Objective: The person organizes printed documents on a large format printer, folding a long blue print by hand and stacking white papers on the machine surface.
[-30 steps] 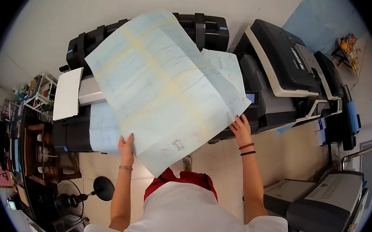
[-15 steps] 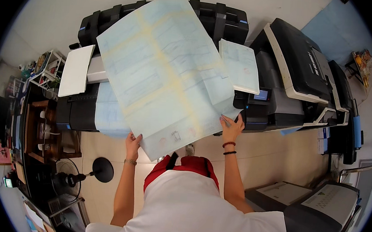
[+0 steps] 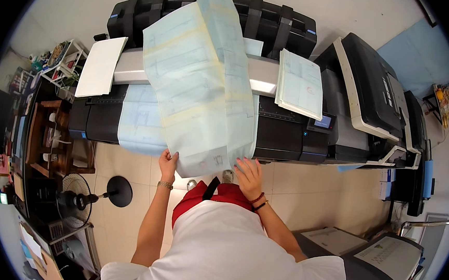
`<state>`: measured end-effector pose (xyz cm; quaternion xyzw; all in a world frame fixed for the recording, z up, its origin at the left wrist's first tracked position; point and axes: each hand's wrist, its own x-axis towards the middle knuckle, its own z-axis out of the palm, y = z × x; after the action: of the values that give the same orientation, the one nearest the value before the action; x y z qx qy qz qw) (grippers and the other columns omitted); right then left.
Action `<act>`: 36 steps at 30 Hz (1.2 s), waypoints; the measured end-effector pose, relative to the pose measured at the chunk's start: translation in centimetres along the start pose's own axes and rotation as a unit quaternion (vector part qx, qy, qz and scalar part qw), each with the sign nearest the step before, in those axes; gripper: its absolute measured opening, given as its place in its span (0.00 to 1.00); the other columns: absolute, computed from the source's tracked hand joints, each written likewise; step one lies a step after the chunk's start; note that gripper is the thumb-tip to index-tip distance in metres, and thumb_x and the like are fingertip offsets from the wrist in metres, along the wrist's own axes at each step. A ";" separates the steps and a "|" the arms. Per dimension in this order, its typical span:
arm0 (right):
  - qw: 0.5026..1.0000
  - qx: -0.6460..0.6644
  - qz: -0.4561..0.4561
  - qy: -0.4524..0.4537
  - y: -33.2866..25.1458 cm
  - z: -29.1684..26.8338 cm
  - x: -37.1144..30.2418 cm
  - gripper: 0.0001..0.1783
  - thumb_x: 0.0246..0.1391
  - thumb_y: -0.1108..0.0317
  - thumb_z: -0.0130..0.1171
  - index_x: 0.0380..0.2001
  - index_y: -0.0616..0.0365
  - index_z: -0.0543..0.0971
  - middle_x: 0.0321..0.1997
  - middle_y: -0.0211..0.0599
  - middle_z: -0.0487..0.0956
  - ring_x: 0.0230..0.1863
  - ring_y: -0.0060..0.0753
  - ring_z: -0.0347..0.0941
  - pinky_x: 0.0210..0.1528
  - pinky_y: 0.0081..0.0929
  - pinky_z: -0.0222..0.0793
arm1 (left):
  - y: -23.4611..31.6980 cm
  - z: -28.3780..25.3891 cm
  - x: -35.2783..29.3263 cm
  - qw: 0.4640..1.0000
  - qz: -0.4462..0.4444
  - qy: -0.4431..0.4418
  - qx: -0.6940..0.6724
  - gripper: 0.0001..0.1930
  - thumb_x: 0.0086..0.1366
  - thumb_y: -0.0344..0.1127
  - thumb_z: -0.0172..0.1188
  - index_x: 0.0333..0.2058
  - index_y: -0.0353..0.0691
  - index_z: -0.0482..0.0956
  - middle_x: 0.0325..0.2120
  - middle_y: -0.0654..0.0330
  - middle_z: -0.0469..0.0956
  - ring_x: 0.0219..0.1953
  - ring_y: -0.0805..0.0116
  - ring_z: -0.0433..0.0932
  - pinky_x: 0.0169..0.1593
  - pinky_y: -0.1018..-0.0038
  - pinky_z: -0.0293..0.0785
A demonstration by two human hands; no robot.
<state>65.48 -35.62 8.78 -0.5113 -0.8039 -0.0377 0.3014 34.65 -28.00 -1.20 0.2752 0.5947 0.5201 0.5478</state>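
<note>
A large pale-blue plan sheet with yellow bands hangs in front of me, draped over the wide-format printer. A lengthwise crease runs down it, and its right-hand strip is angled or folded against the rest. My left hand pinches the sheet's near left corner. At the near right corner is my right hand, fingers stretched out and slightly apart, touching or just beside the paper. Behind the sheet, a second blue sheet hangs over the printer's front.
Stacks of folded paper lie on the printer: a white stack at left and a pale-blue stack at right. A copier stands on the right. A floor fan and wooden chair are at left, a grey machine at lower right.
The sheet has gone from broadly spread and slanted to narrower and creased lengthwise. My right hand has moved left and down, its fingers straightening. The left still pinches its corner.
</note>
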 end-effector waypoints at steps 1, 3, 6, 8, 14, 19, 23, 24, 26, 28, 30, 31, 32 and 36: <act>0.997 0.051 0.058 0.027 -0.1 -0.3 -0.4 0.11 0.53 0.75 0.54 0.41 0.60 0.78 0.58 0.39 0.73 0.59 0.42 0.67 0.62 0.44 0.58 | 0.4 0.0 -0.4 0.998 0.007 0.016 0.055 0.18 0.60 0.28 0.60 0.48 0.32 0.68 0.38 0.58 0.78 0.37 0.73 0.75 0.41 0.77 0.70; 0.966 0.165 0.193 0.055 -0.1 -1.3 -1.1 0.12 0.57 0.76 0.53 0.44 0.63 0.78 0.54 0.43 0.75 0.58 0.44 0.69 0.60 0.38 0.62 | 2.0 -0.1 -1.0 0.990 -0.034 0.045 0.131 0.27 0.60 0.30 0.61 0.56 0.31 0.63 0.48 0.50 0.75 0.46 0.65 0.75 0.50 0.71 0.69; 0.932 0.162 0.310 0.094 0.8 -3.9 -2.3 0.14 0.60 0.75 0.51 0.50 0.61 0.75 0.53 0.46 0.77 0.52 0.47 0.74 0.52 0.31 0.69 | 4.7 2.7 -1.4 0.799 0.388 0.147 0.436 0.36 0.60 0.35 0.60 0.64 0.33 0.54 0.61 0.40 0.59 0.63 0.49 0.60 0.64 0.59 0.56; 0.932 0.160 0.318 0.066 0.6 -4.8 -2.4 0.16 0.61 0.75 0.50 0.51 0.60 0.75 0.50 0.47 0.78 0.47 0.46 0.77 0.47 0.29 0.72 | 6.9 6.1 0.5 0.813 0.407 -0.045 0.413 0.40 0.63 0.41 0.57 0.67 0.37 0.45 0.68 0.40 0.39 0.70 0.43 0.37 0.69 0.55 0.34; 0.934 0.160 0.311 0.076 -0.9 -5.1 -1.7 0.17 0.59 0.79 0.50 0.52 0.59 0.75 0.48 0.48 0.79 0.45 0.44 0.79 0.42 0.28 0.73 | 8.5 18.6 6.5 0.712 0.408 -0.142 0.554 0.34 0.68 0.52 0.44 0.68 0.45 0.47 0.70 0.51 0.37 0.71 0.45 0.35 0.68 0.47 0.35; 0.942 0.158 0.270 0.119 -1.8 -5.7 -1.6 0.17 0.58 0.80 0.50 0.50 0.59 0.77 0.44 0.48 0.80 0.37 0.41 0.80 0.37 0.26 0.72 | 7.2 23.1 8.8 0.729 0.412 -0.072 0.542 0.33 0.69 0.51 0.41 0.68 0.47 0.46 0.70 0.52 0.37 0.71 0.46 0.34 0.68 0.45 0.33; 0.954 0.155 0.247 0.067 -1.8 -6.4 -1.6 0.20 0.55 0.82 0.52 0.51 0.57 0.76 0.48 0.44 0.80 0.44 0.44 0.79 0.44 0.30 0.74 | 7.9 25.1 10.5 0.711 0.397 -0.041 0.579 0.33 0.69 0.50 0.40 0.69 0.48 0.45 0.70 0.54 0.37 0.71 0.48 0.33 0.67 0.44 0.32; 0.960 0.155 0.223 0.062 -1.8 -6.4 -1.5 0.20 0.54 0.82 0.52 0.51 0.57 0.76 0.48 0.43 0.79 0.45 0.43 0.78 0.45 0.30 0.74 | 8.3 25.4 10.9 0.707 0.376 -0.047 0.597 0.33 0.69 0.50 0.40 0.69 0.48 0.45 0.70 0.54 0.37 0.71 0.49 0.33 0.67 0.43 0.32; 0.972 0.151 0.179 0.033 -1.4 -6.2 -1.3 0.20 0.53 0.81 0.53 0.50 0.56 0.76 0.50 0.41 0.79 0.49 0.42 0.76 0.49 0.30 0.73 | 9.1 26.0 11.6 0.696 0.380 -0.023 0.609 0.32 0.69 0.48 0.40 0.69 0.48 0.45 0.70 0.55 0.37 0.71 0.50 0.33 0.68 0.44 0.32; 0.978 0.140 0.150 -0.028 -1.1 -5.6 -1.3 0.20 0.54 0.80 0.53 0.51 0.55 0.76 0.53 0.39 0.77 0.55 0.40 0.73 0.55 0.30 0.70 | 9.7 25.7 12.0 0.653 0.350 -0.043 0.670 0.31 0.69 0.46 0.39 0.69 0.48 0.45 0.70 0.55 0.38 0.71 0.50 0.33 0.68 0.44 0.32; 0.976 0.142 0.127 -0.101 -0.8 -4.7 -1.3 0.21 0.54 0.75 0.56 0.52 0.53 0.76 0.59 0.41 0.71 0.61 0.43 0.66 0.60 0.35 0.63 | 10.2 24.5 12.3 0.688 0.367 -0.067 0.622 0.34 0.65 0.35 0.46 0.68 0.44 0.46 0.70 0.51 0.39 0.71 0.48 0.37 0.67 0.43 0.33; 0.972 0.147 0.120 -0.139 -0.6 -4.1 -1.3 0.21 0.54 0.72 0.57 0.53 0.53 0.75 0.62 0.43 0.69 0.64 0.45 0.62 0.63 0.38 0.60 | 10.6 23.8 12.5 0.707 0.385 -0.063 0.590 0.35 0.63 0.32 0.48 0.68 0.43 0.46 0.69 0.50 0.40 0.71 0.47 0.38 0.67 0.43 0.34; 0.966 0.150 0.123 -0.171 -0.5 -3.4 -1.5 0.23 0.54 0.68 0.58 0.55 0.52 0.73 0.64 0.42 0.65 0.67 0.46 0.58 0.64 0.42 0.56 | 11.0 22.8 12.7 0.723 0.388 -0.061 0.569 0.37 0.62 0.29 0.49 0.68 0.42 0.46 0.69 0.48 0.40 0.70 0.46 0.39 0.67 0.42 0.34; 0.942 0.191 0.158 -0.228 0.5 -0.6 -2.2 0.38 0.49 0.55 0.64 0.63 0.48 0.64 0.71 0.44 0.54 0.72 0.55 0.44 0.68 0.56 0.42 | 11.5 16.9 11.3 0.818 0.396 -0.023 0.415 0.33 0.62 0.27 0.49 0.66 0.36 0.49 0.68 0.43 0.44 0.69 0.43 0.43 0.67 0.45 0.39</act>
<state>66.81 -37.33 7.97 -0.5593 -0.7523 0.2820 0.2042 44.87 -8.98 7.64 0.7005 0.5811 0.3894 0.1417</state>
